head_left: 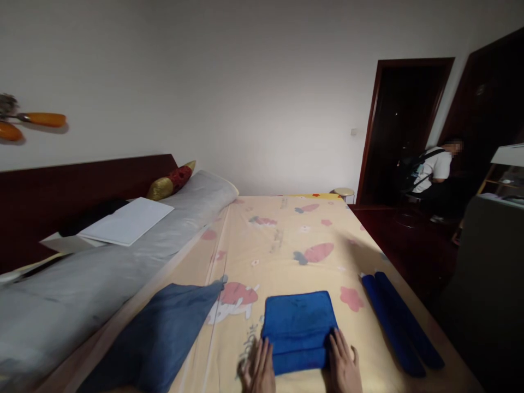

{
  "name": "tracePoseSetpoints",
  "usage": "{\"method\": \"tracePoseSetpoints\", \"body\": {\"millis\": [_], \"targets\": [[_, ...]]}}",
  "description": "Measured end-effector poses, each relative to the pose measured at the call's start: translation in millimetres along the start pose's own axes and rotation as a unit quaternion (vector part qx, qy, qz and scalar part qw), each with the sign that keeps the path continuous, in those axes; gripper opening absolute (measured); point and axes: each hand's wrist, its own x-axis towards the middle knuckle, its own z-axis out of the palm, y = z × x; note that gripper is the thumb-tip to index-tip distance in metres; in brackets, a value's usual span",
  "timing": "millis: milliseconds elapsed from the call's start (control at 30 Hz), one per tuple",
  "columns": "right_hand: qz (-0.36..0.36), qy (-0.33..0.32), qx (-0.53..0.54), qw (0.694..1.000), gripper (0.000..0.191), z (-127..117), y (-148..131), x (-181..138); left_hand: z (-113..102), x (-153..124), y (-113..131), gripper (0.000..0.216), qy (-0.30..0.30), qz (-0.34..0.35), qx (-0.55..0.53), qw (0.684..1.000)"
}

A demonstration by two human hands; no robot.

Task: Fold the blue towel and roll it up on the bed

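A bright blue towel (pixel 300 326) lies folded on the yellow printed bedsheet (pixel 286 240) near the front edge of the view. My left hand (pixel 258 370) rests flat against the towel's near left corner, fingers together and stretched. My right hand (pixel 343 367) presses on its near right corner in the same way. Neither hand grips anything. Two blue rolled towels (pixel 399 322) lie side by side to the right, close to the bed's edge. A darker blue cloth (pixel 164 333) is spread out to the left.
A long grey bolster (pixel 106 262) runs along the dark headboard (pixel 82 185), with white paper (pixel 126 221) and a red-gold cushion (pixel 172 180) on it. A person in a white shirt (pixel 434 169) sits by a dark doorway (pixel 405 131) at the right. A grey cabinet (pixel 487 256) stands nearby.
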Motion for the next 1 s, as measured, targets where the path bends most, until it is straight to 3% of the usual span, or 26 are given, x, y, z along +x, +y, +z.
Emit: {"method": "tracePoseSetpoints", "body": {"millis": [67,133,233,300,400,500,567,633,733,800,900,1000], "targets": [[-0.083,-0.037,0.037,0.995,0.049,6.7,-23.6,2.1,2.7,6.5,21.8,0.057,-0.033,0.099,-0.059,0.993],[-0.145,-0.056,0.063,0.986,0.050,12.2,-47.7,5.6,1.9,15.6,45.0,0.055,-0.092,0.156,-0.116,0.977],[-0.146,-0.045,0.074,0.985,0.046,12.9,-63.2,12.3,-6.4,28.5,61.2,0.049,-0.180,0.104,-0.148,0.967],[-0.105,-0.035,0.063,0.992,0.044,8.0,-53.9,16.5,-13.0,32.2,53.7,0.048,-0.204,0.030,-0.134,0.969],[-0.017,-0.003,0.034,0.999,0.045,-1.4,-21.7,19.8,-16.3,27.0,25.6,0.048,-0.172,-0.076,-0.076,0.979],[0.041,0.022,0.004,0.999,0.049,-5.5,1.2,19.0,-8.6,16.7,3.4,0.047,-0.118,-0.118,-0.027,0.986],[0.040,0.023,-0.004,0.999,0.052,-3.7,-2.7,18.1,0.0,14.1,3.3,0.049,-0.095,-0.091,-0.025,0.991],[-0.007,-0.001,0.018,1.000,0.054,1.0,-21.8,18.5,7.9,17.4,16.2,0.056,-0.098,-0.026,-0.063,0.993],[-0.124,-0.080,0.082,0.986,0.053,9.5,-58.8,21.4,13.0,29.5,45.2,0.063,-0.147,0.083,-0.151,0.974],[-0.149,-0.098,0.101,0.979,0.051,12.9,-72.4,24.0,9.9,37.5,57.9,0.060,-0.181,0.095,-0.172,0.964],[-0.080,-0.053,0.078,0.992,0.049,10.8,-63.8,28.0,-1.8,43.5,54.8,0.051,-0.201,0.007,-0.128,0.971],[0.002,-0.015,0.039,0.999,0.050,1.4,-32.4,31.2,-13.0,41.2,33.2,0.050,-0.173,-0.077,-0.071,0.979]]}}
